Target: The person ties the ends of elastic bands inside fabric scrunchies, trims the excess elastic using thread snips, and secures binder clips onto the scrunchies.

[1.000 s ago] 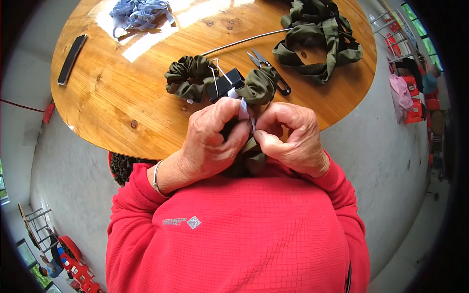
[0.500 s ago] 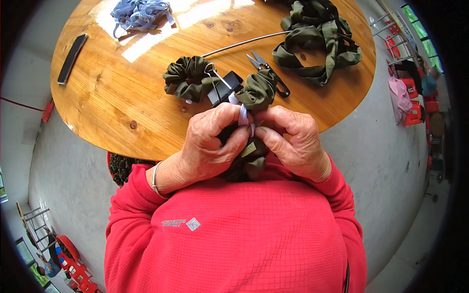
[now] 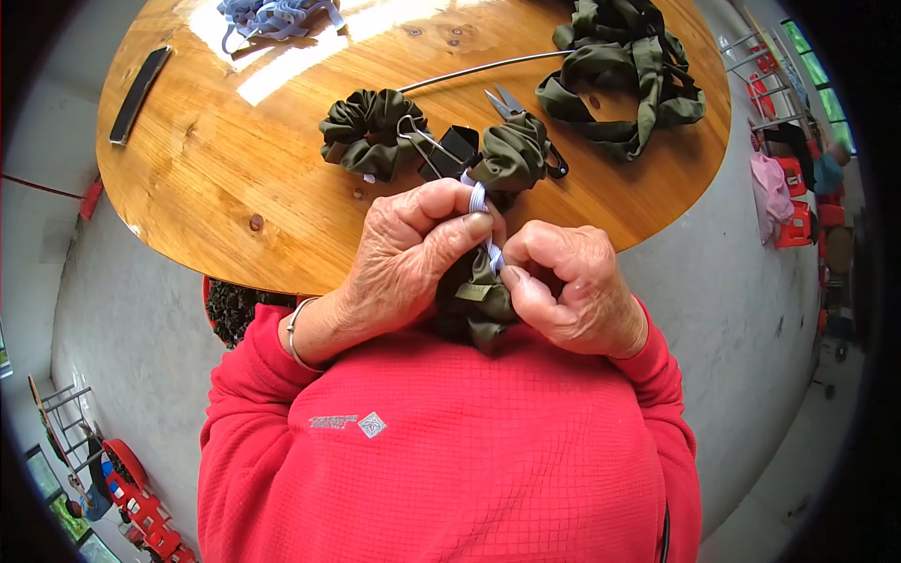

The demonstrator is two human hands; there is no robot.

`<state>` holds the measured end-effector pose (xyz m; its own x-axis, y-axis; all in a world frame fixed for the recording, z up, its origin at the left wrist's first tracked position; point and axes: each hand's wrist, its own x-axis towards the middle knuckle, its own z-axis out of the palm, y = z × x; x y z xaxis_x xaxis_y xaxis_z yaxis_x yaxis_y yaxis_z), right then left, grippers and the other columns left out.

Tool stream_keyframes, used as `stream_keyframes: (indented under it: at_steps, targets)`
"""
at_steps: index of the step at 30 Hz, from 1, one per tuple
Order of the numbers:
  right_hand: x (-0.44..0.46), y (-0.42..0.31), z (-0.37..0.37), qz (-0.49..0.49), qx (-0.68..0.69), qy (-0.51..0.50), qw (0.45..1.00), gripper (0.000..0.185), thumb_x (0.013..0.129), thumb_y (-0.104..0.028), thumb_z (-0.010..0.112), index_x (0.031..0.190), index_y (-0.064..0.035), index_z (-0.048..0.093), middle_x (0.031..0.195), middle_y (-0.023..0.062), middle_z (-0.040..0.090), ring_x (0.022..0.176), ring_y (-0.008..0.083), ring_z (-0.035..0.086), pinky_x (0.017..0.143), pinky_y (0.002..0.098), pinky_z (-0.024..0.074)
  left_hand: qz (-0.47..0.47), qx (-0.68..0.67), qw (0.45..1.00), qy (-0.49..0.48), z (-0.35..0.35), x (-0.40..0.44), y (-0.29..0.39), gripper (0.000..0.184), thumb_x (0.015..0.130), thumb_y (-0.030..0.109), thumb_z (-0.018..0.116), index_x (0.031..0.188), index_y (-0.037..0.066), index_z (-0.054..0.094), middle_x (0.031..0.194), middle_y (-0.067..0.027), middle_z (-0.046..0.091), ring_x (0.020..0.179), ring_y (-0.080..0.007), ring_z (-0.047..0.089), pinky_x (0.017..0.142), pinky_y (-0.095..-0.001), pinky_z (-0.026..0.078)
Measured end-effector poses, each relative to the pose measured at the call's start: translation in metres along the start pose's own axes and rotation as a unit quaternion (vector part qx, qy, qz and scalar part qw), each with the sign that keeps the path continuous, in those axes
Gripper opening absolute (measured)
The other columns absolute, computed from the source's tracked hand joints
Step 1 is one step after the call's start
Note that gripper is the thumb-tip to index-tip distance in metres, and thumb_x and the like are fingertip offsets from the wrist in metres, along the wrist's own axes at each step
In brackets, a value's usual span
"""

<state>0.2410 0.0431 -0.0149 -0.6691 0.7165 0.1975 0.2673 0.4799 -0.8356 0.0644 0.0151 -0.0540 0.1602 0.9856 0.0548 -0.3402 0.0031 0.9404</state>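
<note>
One camera here, riding up on the person's head, and it's peering forward and steeply down! The left hand and right hand sit close, right in mid-view. Red top fills the near part, wooden table the far, and this very wide view bends the grey floor round left and right, corners dropping into black.
</note>
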Motion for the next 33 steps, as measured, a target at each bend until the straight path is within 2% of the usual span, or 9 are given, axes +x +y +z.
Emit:
stream_keyframes:
  at_steps: [2, 5, 8, 14, 18, 22, 25, 29, 33]
  targets:
    - [-0.001, -0.001, 0.002, -0.016, -0.02, 0.007, 1.0, 0.008, 0.071, 0.002, 0.058, 0.073, -0.0034, 0.052, 0.061, 0.011, 0.054, 0.053, 0.0283, 0.056, 0.048, 0.0333, 0.0443, -0.004, 0.005, 1.0, 0.013, 0.002, -0.001, 0.002, 0.009, 0.09, 0.006, 0.055, 0.087, -0.001, 0.059, 0.076, -0.0006, 0.06, 0.071, -0.0049, 0.051, 0.065, -0.021, 0.045]
    - [-0.001, -0.002, 0.004, -0.048, -0.051, 0.016, 0.997, 0.009, 0.07, 0.0, 0.059, 0.073, -0.0038, 0.051, 0.061, 0.0108, 0.053, 0.053, 0.0287, 0.056, 0.047, 0.0344, 0.0445, -0.042, -0.03, 0.999, -0.009, -0.004, -0.002, -0.001, 0.011, 0.091, 0.008, 0.054, 0.093, -0.001, 0.06, 0.086, -0.004, 0.063, 0.08, -0.0085, 0.056, 0.074, -0.0229, 0.046]
    - [-0.001, -0.003, 0.005, -0.063, -0.064, 0.014, 0.996, 0.01, 0.07, 0.0, 0.06, 0.072, -0.0041, 0.051, 0.06, 0.0106, 0.053, 0.052, 0.0285, 0.056, 0.047, 0.0348, 0.0444, -0.036, -0.017, 0.999, -0.016, -0.001, -0.001, 0.001, 0.012, 0.092, 0.01, 0.053, 0.091, 0.0, 0.059, 0.085, -0.003, 0.062, 0.075, -0.0071, 0.055, 0.068, -0.0227, 0.046]
    - [-0.001, -0.001, 0.005, -0.053, -0.003, -0.048, 0.997, 0.011, 0.068, 0.0, 0.059, 0.071, -0.0044, 0.05, 0.058, 0.0099, 0.052, 0.051, 0.0278, 0.055, 0.046, 0.0337, 0.0426, 0.149, 0.314, 0.938, -0.006, 0.005, -0.003, 0.005, 0.005, 0.089, 0.005, 0.053, 0.089, 0.001, 0.057, 0.072, -0.0052, 0.058, 0.063, -0.0102, 0.054, 0.056, -0.0248, 0.043]
    - [-0.005, 0.002, -0.008, -0.041, 0.098, -0.155, 0.982, 0.01, 0.067, 0.002, 0.059, 0.068, -0.0038, 0.051, 0.057, 0.0093, 0.051, 0.049, 0.0264, 0.052, 0.046, 0.0327, 0.0398, 0.115, 0.326, 0.938, -0.037, 0.001, -0.003, 0.02, 0.009, 0.084, -0.001, 0.057, 0.083, 0.001, 0.048, 0.065, -0.0125, 0.049, 0.057, -0.027, 0.055, 0.05, -0.0341, 0.042]
    - [-0.014, 0.01, -0.022, 0.005, 0.183, -0.227, 0.956, 0.006, 0.069, 0.003, 0.057, 0.067, -0.0021, 0.054, 0.057, 0.0087, 0.052, 0.047, 0.0226, 0.051, 0.046, 0.0304, 0.0377, 0.159, 0.38, 0.91, -0.052, -0.011, -0.003, 0.017, 0.01, 0.085, 0.001, 0.056, 0.08, 0.001, 0.048, 0.064, -0.0107, 0.049, 0.055, -0.0213, 0.054, 0.05, -0.0322, 0.043]
    - [-0.014, 0.019, -0.02, 0.054, 0.209, -0.22, 0.951, 0.003, 0.071, 0.001, 0.056, 0.068, -0.0003, 0.055, 0.058, 0.0044, 0.052, 0.05, 0.0119, 0.047, 0.048, 0.027, 0.0364, 0.075, 0.293, 0.95, -0.077, -0.013, -0.002, 0.017, 0.012, 0.085, 0.004, 0.057, 0.077, 0.0, 0.05, 0.063, -0.0086, 0.05, 0.054, -0.0166, 0.051, 0.05, -0.0299, 0.042]
    - [-0.011, 0.015, -0.013, 0.069, 0.185, -0.177, 0.964, 0.003, 0.073, -0.001, 0.057, 0.07, -0.0007, 0.056, 0.058, 0.004, 0.05, 0.051, 0.0115, 0.045, 0.049, 0.0271, 0.0361, -0.018, 0.173, 0.979, -0.103, -0.012, -0.004, 0.017, 0.012, 0.084, 0.009, 0.061, 0.079, 0.0, 0.055, 0.064, -0.005, 0.052, 0.057, -0.0092, 0.048, 0.051, -0.027, 0.041]
    - [-0.009, 0.013, -0.013, 0.058, 0.181, -0.164, 0.968, 0.002, 0.073, 0.0, 0.057, 0.071, -0.0007, 0.057, 0.059, 0.0043, 0.051, 0.051, 0.0111, 0.045, 0.048, 0.0263, 0.0364, -0.065, 0.145, 0.974, -0.164, -0.01, -0.003, 0.028, 0.018, 0.08, 0.015, 0.066, 0.084, -0.001, 0.058, 0.069, -0.004, 0.057, 0.066, -0.0089, 0.05, 0.061, -0.0258, 0.043]
